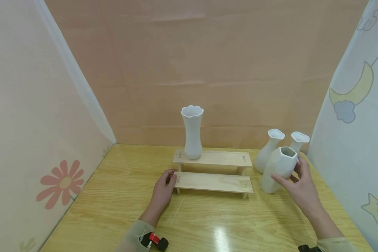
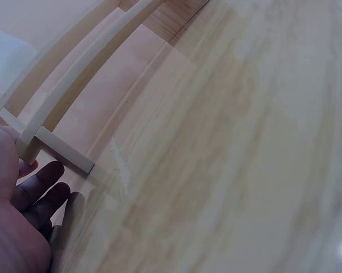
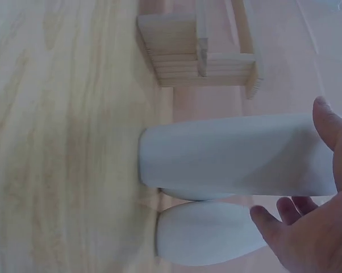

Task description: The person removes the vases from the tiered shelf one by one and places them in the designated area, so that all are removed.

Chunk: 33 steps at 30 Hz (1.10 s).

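Observation:
My left hand (image 1: 165, 185) grips the left end of the lower step of a two-tier wooden display stand (image 1: 214, 182), thumb on top of the board. In the left wrist view, loosely bent fingers (image 2: 43, 190) show below the board's end. At the right, my right hand (image 1: 302, 189) holds a white faceted vase (image 1: 278, 168) near its top, thumb on the near side and other fingers partly hidden behind. In the right wrist view this vase's base meets the table. A tall white vase with a scalloped rim (image 1: 193, 136) stands on the upper step's left part.
Two more white vases, a flared one (image 1: 267, 152) and another (image 1: 300, 139), stand close behind the held vase, which partly hides them. The wood-grain table (image 1: 123, 210) is bounded by a plain back curtain (image 1: 239, 70) and printed cloth side panels (image 1: 359, 150).

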Each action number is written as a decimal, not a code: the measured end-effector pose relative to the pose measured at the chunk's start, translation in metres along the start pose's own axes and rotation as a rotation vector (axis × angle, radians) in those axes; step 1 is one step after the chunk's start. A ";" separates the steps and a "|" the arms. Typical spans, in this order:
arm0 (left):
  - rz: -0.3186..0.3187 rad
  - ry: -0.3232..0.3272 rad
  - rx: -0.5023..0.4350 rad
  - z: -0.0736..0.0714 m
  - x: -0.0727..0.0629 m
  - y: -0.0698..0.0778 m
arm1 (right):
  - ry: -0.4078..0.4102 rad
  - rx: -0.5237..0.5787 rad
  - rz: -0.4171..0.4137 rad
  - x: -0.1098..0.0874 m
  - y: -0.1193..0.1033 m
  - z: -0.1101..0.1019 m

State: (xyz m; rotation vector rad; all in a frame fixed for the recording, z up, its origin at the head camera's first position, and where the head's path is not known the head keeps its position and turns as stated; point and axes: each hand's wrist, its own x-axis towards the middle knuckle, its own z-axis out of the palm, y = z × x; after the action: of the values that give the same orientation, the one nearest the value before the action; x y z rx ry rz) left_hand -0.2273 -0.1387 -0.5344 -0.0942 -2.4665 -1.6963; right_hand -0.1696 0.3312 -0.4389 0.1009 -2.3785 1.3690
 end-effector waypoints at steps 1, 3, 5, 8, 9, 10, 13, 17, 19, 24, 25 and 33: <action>-0.001 0.000 0.000 0.000 0.000 0.000 | 0.008 0.001 -0.004 0.000 -0.003 -0.002; -0.004 0.002 -0.002 0.000 0.000 0.000 | 0.034 0.005 -0.016 0.002 -0.009 -0.005; -0.006 0.002 -0.004 0.000 0.000 0.001 | 0.082 0.001 -0.031 0.004 -0.018 -0.009; -0.007 0.001 -0.004 0.000 -0.001 0.001 | 0.165 -0.029 -0.068 0.007 -0.035 -0.014; -0.006 0.002 -0.003 0.000 -0.001 0.001 | 0.194 -0.042 -0.080 0.008 -0.041 -0.016; -0.006 0.002 -0.003 0.000 -0.001 0.001 | 0.221 -0.053 -0.090 0.009 -0.047 -0.017; -0.003 0.004 -0.001 0.000 -0.001 0.001 | 0.273 -0.088 -0.113 0.009 -0.062 -0.019; 0.001 0.006 0.005 0.000 -0.001 0.001 | 0.303 -0.094 -0.141 0.007 -0.079 -0.017; 0.000 0.005 0.008 0.000 -0.001 0.001 | 0.317 -0.080 -0.189 0.006 -0.087 -0.014; -0.005 0.005 0.018 0.000 -0.002 0.001 | 0.343 -0.055 -0.399 0.007 -0.104 -0.001; -0.006 0.005 0.019 0.000 -0.002 0.001 | 0.346 -0.053 -0.436 0.007 -0.108 0.003; 0.001 -0.001 0.014 -0.001 0.000 0.001 | 0.244 0.047 -0.553 0.010 -0.130 0.030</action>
State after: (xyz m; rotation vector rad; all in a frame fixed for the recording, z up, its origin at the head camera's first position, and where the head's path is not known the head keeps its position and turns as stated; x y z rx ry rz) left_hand -0.2269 -0.1389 -0.5333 -0.0943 -2.4782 -1.6794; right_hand -0.1551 0.2399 -0.3419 0.5299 -1.9182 1.0945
